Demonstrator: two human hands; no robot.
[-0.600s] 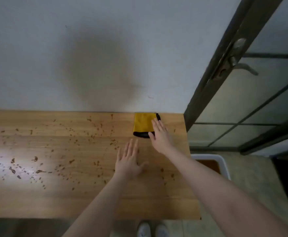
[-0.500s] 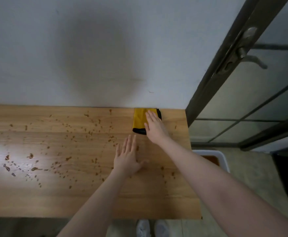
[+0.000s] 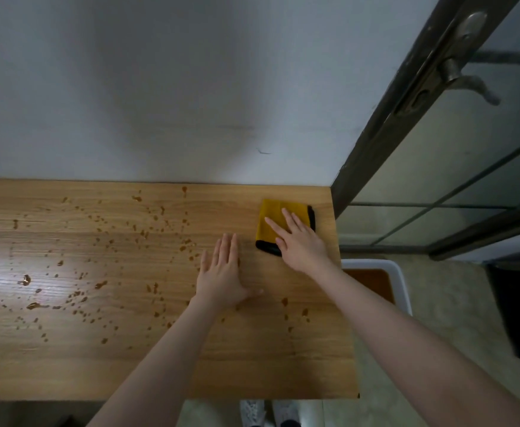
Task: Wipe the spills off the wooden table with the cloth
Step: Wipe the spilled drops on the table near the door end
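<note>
Against a pale wall, your wooden tabletop [image 3: 147, 359] is carrying a folded yellow cloth [image 3: 272, 221] with a black edge, lying near the far right corner. Your right hand [image 3: 302, 245] is pressing flat on the cloth, its fingers [image 3: 292, 218] straight and spread over the fabric, not curled around it. Your left hand [image 3: 221, 277] is resting palm down on the bare wood just beside the cloth, fingers straight and together, holding nothing. Brown spills [image 3: 98, 285] are dotting the tabletop from the middle out to the left edge, with a few drops [image 3: 295, 306] sitting near your right forearm. Beyond the right edge, a white bin [image 3: 402, 282] is standing on the floor beside a dark-framed glass door [image 3: 456, 143].
</note>
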